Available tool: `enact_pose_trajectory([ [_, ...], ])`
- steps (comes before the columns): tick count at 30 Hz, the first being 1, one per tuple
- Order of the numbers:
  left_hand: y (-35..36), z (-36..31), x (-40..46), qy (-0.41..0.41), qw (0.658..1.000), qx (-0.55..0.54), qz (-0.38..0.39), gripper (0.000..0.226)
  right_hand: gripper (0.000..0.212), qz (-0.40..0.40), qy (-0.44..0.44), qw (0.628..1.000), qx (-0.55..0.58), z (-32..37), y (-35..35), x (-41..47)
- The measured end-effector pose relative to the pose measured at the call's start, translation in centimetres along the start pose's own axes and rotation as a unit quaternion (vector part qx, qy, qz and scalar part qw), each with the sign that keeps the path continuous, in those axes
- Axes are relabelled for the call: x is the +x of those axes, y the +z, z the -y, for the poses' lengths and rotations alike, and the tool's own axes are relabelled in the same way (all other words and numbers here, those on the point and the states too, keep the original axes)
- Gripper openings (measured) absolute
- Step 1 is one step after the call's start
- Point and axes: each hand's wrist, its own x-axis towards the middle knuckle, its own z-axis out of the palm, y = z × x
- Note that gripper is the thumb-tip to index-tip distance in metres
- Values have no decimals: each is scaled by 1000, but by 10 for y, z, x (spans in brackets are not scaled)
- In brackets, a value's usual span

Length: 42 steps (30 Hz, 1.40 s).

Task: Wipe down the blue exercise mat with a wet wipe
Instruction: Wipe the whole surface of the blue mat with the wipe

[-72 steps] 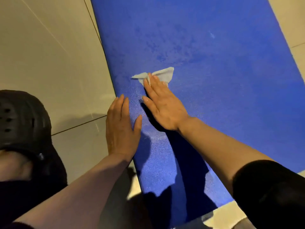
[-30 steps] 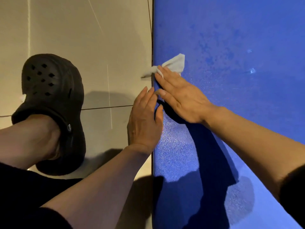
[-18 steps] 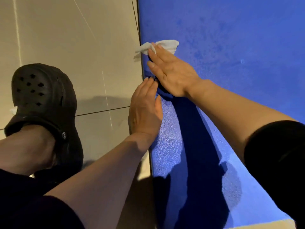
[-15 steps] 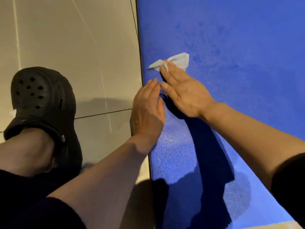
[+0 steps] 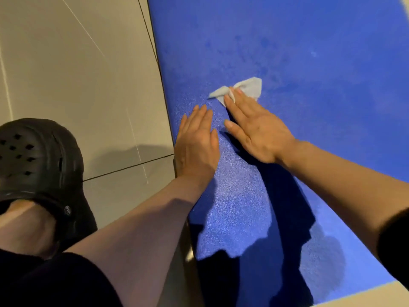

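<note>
Blue exercise mat (image 5: 309, 63) lies flat on a floor of light beige tiles (image 5: 77, 74) and fills the right part of the view; its left edge runs beside a dark grout line. On the mat, near this left edge, lies a crumpled white wet wipe (image 5: 247, 88). The right hand (image 5: 254, 127) is flat on the mat with straight fingers, and the fingertips press on the near part of the wipe, so the far part sticks out beyond them. The thumb points to the left, away from the wipe. The left hand (image 5: 197, 147) is also flat and holds nothing; its palm rests on the left edge of the mat, just beside the right hand but not touching it. Both forearms are bare, and a black sleeve (image 5: 396, 244) shows at the right arm. At the lower left stands a foot in a black clog with holes (image 5: 37, 160), on the tiles, apart from the mat. Dark shadows of the arms fall on the near part of the mat.
</note>
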Motion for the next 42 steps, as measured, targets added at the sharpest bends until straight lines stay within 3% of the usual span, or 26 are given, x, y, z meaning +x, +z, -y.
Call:
enact_pose_trajectory([
  [3,4,1,13,17,1000,-1,9,42,89,4,-7,999,-38,-13,0,-17],
  [7,15,2,27,38,998,36,-24,42,65,-10,73,997,-18,-11,-14,33],
  [9,23,-5,32,37,998,34,-22,41,63,-4,92,996,9,-18,-17,48],
  [15,33,-16,35,39,990,129,41,46,86,-29,33,999,-12,-29,0,-8],
  [20,37,-17,38,50,973,219,50,52,82,-53,81,995,-9,-40,-10,29],
  [23,36,-16,37,50,970,230,57,51,71,-45,105,993,4,-49,-15,51],
  [28,38,-19,41,55,970,231,44,50,71,-108,45,990,79,-50,-8,12],
  [36,35,-20,44,44,970,234,55,50,86,-51,79,995,15,-66,-17,39],
  [42,36,-21,42,55,970,229,56,50,72,-75,61,995,-1,-71,-1,-26],
])
